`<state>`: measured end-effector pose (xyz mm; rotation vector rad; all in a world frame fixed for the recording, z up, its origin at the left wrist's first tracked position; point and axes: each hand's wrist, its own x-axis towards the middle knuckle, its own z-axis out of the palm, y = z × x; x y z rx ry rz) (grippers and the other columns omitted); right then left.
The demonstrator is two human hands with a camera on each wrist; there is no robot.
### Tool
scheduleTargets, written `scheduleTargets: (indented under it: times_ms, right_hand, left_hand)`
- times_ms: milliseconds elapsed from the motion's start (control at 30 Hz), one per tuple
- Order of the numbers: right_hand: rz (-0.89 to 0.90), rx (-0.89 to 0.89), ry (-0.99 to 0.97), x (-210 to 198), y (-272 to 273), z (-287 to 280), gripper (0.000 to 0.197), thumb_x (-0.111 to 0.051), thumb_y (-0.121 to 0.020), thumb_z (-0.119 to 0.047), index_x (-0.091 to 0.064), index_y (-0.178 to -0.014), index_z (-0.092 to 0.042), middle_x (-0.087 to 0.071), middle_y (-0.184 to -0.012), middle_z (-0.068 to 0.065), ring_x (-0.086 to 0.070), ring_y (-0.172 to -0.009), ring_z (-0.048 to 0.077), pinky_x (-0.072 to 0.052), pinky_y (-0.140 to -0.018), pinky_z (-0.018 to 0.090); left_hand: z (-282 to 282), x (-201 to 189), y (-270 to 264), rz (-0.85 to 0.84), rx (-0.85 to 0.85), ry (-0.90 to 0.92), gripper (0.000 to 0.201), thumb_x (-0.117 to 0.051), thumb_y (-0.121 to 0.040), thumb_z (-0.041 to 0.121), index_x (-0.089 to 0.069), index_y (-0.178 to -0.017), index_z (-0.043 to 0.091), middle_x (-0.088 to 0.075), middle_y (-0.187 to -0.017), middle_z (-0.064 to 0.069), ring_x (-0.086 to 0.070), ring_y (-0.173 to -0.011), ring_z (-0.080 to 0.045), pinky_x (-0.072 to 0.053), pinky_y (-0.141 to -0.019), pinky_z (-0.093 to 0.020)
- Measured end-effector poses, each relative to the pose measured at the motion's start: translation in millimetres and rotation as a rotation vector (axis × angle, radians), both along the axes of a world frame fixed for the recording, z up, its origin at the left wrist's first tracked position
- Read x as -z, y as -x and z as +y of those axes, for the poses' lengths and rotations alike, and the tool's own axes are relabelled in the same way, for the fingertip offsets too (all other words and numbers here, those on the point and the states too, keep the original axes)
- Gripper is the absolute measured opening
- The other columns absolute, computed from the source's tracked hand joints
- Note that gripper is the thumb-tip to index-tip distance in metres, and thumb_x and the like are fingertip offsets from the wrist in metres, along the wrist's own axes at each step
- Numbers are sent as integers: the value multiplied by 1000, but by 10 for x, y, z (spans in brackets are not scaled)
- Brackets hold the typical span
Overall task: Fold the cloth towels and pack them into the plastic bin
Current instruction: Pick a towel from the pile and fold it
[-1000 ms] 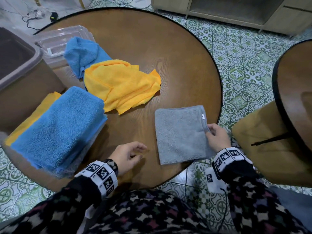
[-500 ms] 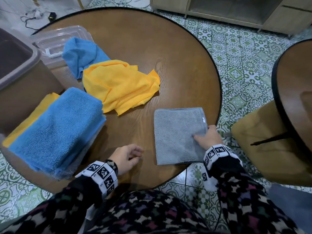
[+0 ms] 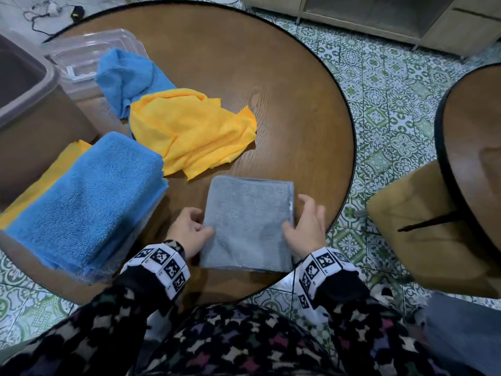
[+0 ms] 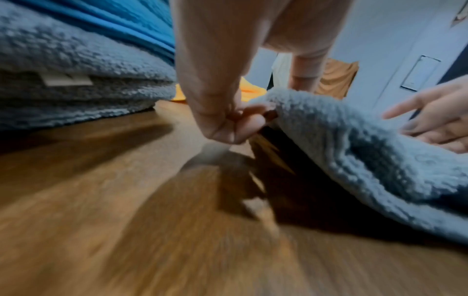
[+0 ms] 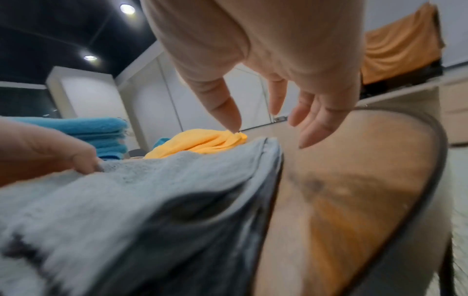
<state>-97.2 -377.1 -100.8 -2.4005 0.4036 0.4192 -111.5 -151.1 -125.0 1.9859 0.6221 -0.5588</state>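
Observation:
A folded grey towel (image 3: 248, 223) lies near the front edge of the round wooden table (image 3: 244, 63). My left hand (image 3: 202, 226) grips its left edge, thumb on top and fingers curled under; in the left wrist view this hand (image 4: 243, 118) lifts the towel's edge (image 4: 354, 152) off the wood. My right hand (image 3: 301, 215) is at the towel's right edge, fingers spread and straight. In the right wrist view this hand (image 5: 273, 120) hovers open above the grey towel (image 5: 152, 190). The brown plastic bin (image 3: 32, 85) stands at the left.
A stack of folded towels, blue on top (image 3: 86, 202), sits left of my hands. A crumpled yellow towel (image 3: 195, 131) and a crumpled blue towel (image 3: 127, 77) lie behind. A clear lid (image 3: 81, 52) rests by the bin. A second table (image 3: 477, 137) and a tan stool (image 3: 423, 229) stand right.
My left hand has moved right from the bare wood and taken hold of the grey towel's left edge. My right hand has lifted off the towel and spread its fingers at the right edge.

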Motion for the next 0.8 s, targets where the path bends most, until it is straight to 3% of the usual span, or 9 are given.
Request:
scheduleTargets:
  times_ms: [100,167,233,300,367,433,567,667,800]
  right_hand:
    - [-140,-61,-65,-79,8,42,37,-57,-85,-7,-49,-120,-15,-42,-115,3,-48,-105,16,-37,-97,27]
    - [5,-136,-298,-109,-12,168,20,-52,-91,-7,-55,-109,-15,-53,-102,0,-55,-92,13,-48,-88,29]
    - [249,-136,-569,-95,-16,359,8,-46,-97,-15,-54,-98,-16,-57,-92,2,-58,-77,14,-52,-73,29]
    - [413,-86,-667,-10,-20,509,16,-43,-99,-29,-53,-90,-20,-56,-88,5,-56,-71,16,-49,-67,27]
    - [428,-48,-676,41,-25,557,30,-45,-93,-48,-56,-90,-20,-60,-87,6,-59,-74,19,-50,-68,31]
    - [372,-9,-635,46,-39,524,53,-54,-78,-66,-62,-92,-16,-67,-91,8,-66,-83,24,-55,-72,36]
    - [165,7,-464,82,-63,326,20,-67,-82,-36,-64,-90,-17,-70,-98,7,-66,-95,26,-53,-86,42]
    - [128,80,-436,200,-42,157,31,-71,-73,-38,-61,-96,-20,-69,-102,3,-66,-96,24,-53,-87,48]
    - [82,57,-331,252,-3,19,18,-67,-84,-24,-55,-97,-19,-67,-101,5,-64,-94,24,-53,-84,49]
  left_hand:
    - [96,-93,-41,28,-82,79,41,-68,-70,24,-59,-107,8,-66,-83,-4,-64,-85,-25,-52,-85,-41]
    - [98,-133,-21,-3,-84,152,27,-64,-80,7,-57,-105,10,-64,-81,-2,-62,-78,-19,-52,-77,-35]
    - [72,-169,28,-108,-12,128,34,-63,-78,1,-56,-109,16,-65,-83,0,-63,-79,-18,-53,-81,-38]
    - [15,-233,91,-226,93,129,44,-65,-71,7,-57,-112,21,-65,-84,6,-63,-76,-7,-53,-81,-27]
    - [-81,-314,144,-284,287,123,53,-65,-66,16,-55,-116,28,-60,-86,10,-57,-68,1,-46,-71,-11]
    - [-206,-388,168,-229,455,224,53,-66,-67,17,-51,-115,33,-58,-89,9,-55,-67,-2,-46,-71,-14]
    - [-264,-453,150,-186,459,366,42,-62,-79,2,-57,-104,35,-64,-91,7,-58,-73,-9,-49,-71,-17]
    - [-129,-465,127,-264,385,256,42,-59,-84,-2,-58,-100,36,-67,-95,0,-64,-85,-17,-53,-77,-23]
    - [45,-518,119,-280,320,215,40,-59,-84,-3,-58,-97,35,-67,-94,0,-64,-83,-11,-50,-77,-23]
